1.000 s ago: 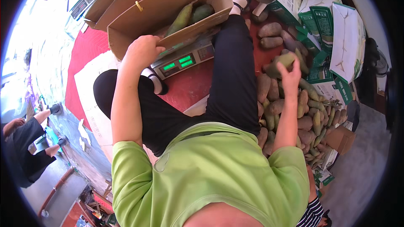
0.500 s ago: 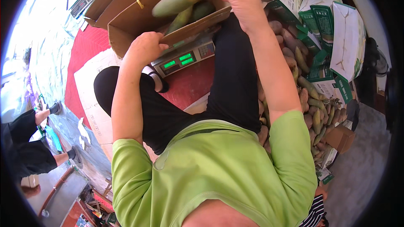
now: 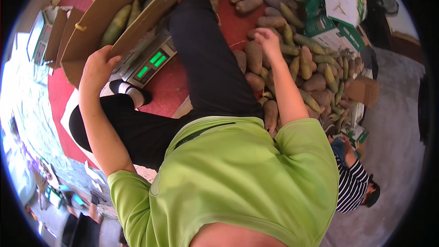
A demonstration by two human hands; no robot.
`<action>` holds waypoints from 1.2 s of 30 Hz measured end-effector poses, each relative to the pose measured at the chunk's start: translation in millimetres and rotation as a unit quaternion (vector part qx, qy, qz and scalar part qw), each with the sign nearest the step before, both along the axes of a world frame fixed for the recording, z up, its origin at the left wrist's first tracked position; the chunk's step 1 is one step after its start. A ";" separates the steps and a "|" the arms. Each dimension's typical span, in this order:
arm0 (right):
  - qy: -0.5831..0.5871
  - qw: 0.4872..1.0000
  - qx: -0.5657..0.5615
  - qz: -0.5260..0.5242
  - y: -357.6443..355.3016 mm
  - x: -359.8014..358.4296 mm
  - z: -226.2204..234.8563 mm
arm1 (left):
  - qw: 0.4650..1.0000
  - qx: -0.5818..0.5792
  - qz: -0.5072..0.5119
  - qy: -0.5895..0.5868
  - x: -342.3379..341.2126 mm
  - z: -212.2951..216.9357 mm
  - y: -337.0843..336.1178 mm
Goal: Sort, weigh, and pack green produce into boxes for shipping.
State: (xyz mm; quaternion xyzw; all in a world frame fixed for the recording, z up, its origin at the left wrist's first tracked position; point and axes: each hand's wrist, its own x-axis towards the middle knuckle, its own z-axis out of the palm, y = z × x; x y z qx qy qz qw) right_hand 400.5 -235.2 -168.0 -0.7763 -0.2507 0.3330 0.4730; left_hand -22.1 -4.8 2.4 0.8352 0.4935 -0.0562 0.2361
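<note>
Left hand (image 3: 97, 66) on the brown cardboard box (image 3: 153, 18), right hand (image 3: 270, 45) at the pile of reddish-brown oblong tubers (image 3: 253, 57)

The left hand is hooked over the box's near rim, thumb beside the edge. The right hand is curled at the far left of the pile, on the right of the scene; I cannot tell whether it has closed on a tuber. Long green tubers (image 3: 117, 25) lie in the box, far left, above the grey scale with green displays (image 3: 152, 65).

The tubers look firm, stiff and fairly heavy, with dull skins that should slip little but may bruise; the thick middle seems a better hold than the tapered ends.

The near wall hides the box's bottom, the upper edge of view cuts off its far end, and the right palm is turned away
</note>
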 end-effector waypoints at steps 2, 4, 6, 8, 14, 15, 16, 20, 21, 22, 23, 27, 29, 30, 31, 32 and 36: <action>-0.026 0.996 -0.077 -0.030 -57.6 15.5 -59.3 | 0.999 -0.016 0.002 -0.036 6.5 -1.1 -0.4; 0.003 0.990 -0.138 -0.030 -102.6 0.9 -81.6 | 0.998 -0.034 -0.006 -0.052 4.9 -4.1 -0.7; -0.008 0.980 -0.197 0.015 -138.2 -15.5 -106.4 | 0.996 -0.035 0.011 -0.080 1.6 -9.3 1.0; 0.010 0.956 -0.288 0.052 -157.5 -44.6 -100.5 | 0.996 -0.039 0.013 -0.080 6.5 -8.1 -1.0; 0.113 0.922 -0.370 0.030 -186.5 -69.3 -100.5 | 0.996 -0.048 0.028 -0.065 9.8 -3.1 -1.7; 0.113 0.922 -0.370 0.026 -190.1 -66.0 -99.8 | 0.996 -0.055 0.034 -0.064 9.9 -5.1 -0.7; 0.122 0.917 -0.380 0.012 -193.7 -59.8 -98.2 | 0.995 -0.063 0.040 -0.063 9.3 -7.1 0.4; 0.129 0.914 -0.382 -0.047 -206.6 -33.1 -90.8 | 0.995 -0.059 0.036 -0.068 1.0 -14.4 2.9; 0.128 0.914 -0.382 -0.049 -212.9 -23.8 -91.4 | 0.996 -0.054 0.034 -0.066 1.8 -13.8 2.5; 0.093 0.913 -0.386 -0.090 -221.8 -12.3 -96.1 | 0.996 -0.049 0.031 -0.064 3.3 -12.4 2.5; 0.058 0.910 -0.388 -0.130 -230.4 0.5 -100.1 | 0.996 -0.050 0.029 -0.066 5.0 -11.2 2.3; -0.177 0.907 -0.346 -0.163 -250.7 56.0 -98.8 | 0.995 -0.068 0.037 -0.063 6.6 -9.2 2.7; -0.273 0.880 -0.345 -0.180 -233.8 71.8 -73.9 | 0.994 -0.074 0.046 -0.059 1.8 -9.7 1.9; -0.263 0.881 -0.339 -0.199 -234.2 85.7 -66.9 | 0.992 -0.090 0.053 -0.077 2.1 -11.5 3.0; -0.249 0.884 -0.332 -0.212 -226.3 92.0 -59.0 | 0.988 -0.104 0.065 -0.090 0.5 -11.9 2.4; -0.227 0.889 -0.334 -0.216 -220.6 95.7 -50.8 | 0.989 -0.104 0.067 -0.086 -1.5 -11.5 1.7; -0.166 0.891 -0.361 -0.221 -241.5 120.0 -63.0 | 0.989 -0.107 0.056 -0.088 3.7 -18.1 8.5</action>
